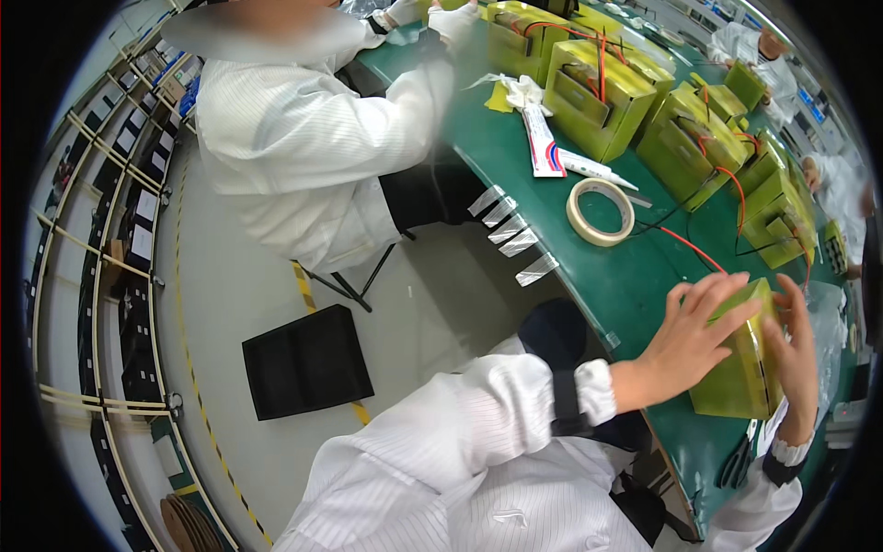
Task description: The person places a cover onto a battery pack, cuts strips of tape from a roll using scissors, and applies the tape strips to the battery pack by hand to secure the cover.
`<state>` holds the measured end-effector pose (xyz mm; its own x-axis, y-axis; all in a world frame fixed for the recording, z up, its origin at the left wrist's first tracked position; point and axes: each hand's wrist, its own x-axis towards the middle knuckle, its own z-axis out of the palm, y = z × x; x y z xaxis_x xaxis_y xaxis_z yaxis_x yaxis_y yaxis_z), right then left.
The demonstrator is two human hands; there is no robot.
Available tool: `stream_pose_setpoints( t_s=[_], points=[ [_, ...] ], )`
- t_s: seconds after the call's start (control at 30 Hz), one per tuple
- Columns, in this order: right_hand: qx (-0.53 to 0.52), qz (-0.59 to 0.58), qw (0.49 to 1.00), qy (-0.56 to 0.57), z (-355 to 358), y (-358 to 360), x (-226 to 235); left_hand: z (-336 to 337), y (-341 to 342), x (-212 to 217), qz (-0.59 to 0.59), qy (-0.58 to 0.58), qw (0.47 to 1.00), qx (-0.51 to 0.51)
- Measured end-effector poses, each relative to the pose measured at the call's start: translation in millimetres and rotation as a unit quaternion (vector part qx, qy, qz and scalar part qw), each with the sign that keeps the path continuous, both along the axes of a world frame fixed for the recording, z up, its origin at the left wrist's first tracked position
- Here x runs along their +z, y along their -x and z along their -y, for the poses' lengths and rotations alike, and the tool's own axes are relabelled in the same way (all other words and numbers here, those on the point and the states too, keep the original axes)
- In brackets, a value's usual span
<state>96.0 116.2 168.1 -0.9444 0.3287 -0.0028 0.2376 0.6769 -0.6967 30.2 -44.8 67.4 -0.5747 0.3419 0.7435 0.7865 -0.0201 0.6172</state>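
Note:
A yellow-green taped block [740,373] stands on the green bench [552,212] near its front edge. My left hand [685,342] lies flat against the block's left face, fingers spread over its top edge. My right hand [796,354] presses on its right side, so the block sits between both palms. A red wire [692,248] runs from it across the bench.
A roll of beige tape [600,211] and a white tube [544,143] lie on the bench. Several more yellow-green blocks [598,97] stand along it. Tape strips [515,241] hang off the bench edge. Another person in white [303,120] sits to the left; a black mat [306,362] lies on the floor.

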Motion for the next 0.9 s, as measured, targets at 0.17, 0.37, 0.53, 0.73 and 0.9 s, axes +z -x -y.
stream_pose_setpoints(
  t_s=[0.17,0.37,0.53,0.73,0.9],
  points=[
    [-0.016,-0.03,0.999,0.007,6,-2,1,99,-23,-45,0.315,-0.042,0.946,0.057],
    [-0.044,-0.142,0.981,-0.123,15,-29,32,147,41,-70,0.697,-0.101,0.709,0.046],
    [-0.101,-0.185,0.968,-0.133,44,-36,45,152,46,-78,0.297,0.007,0.931,0.212],
    [-0.142,-0.269,0.952,-0.032,54,-91,44,126,-24,38,-0.031,0.083,0.988,-0.128],
    [-0.032,-0.169,0.984,0.05,56,-108,22,50,-64,43,0.277,0.033,0.911,-0.304]
  ],
)
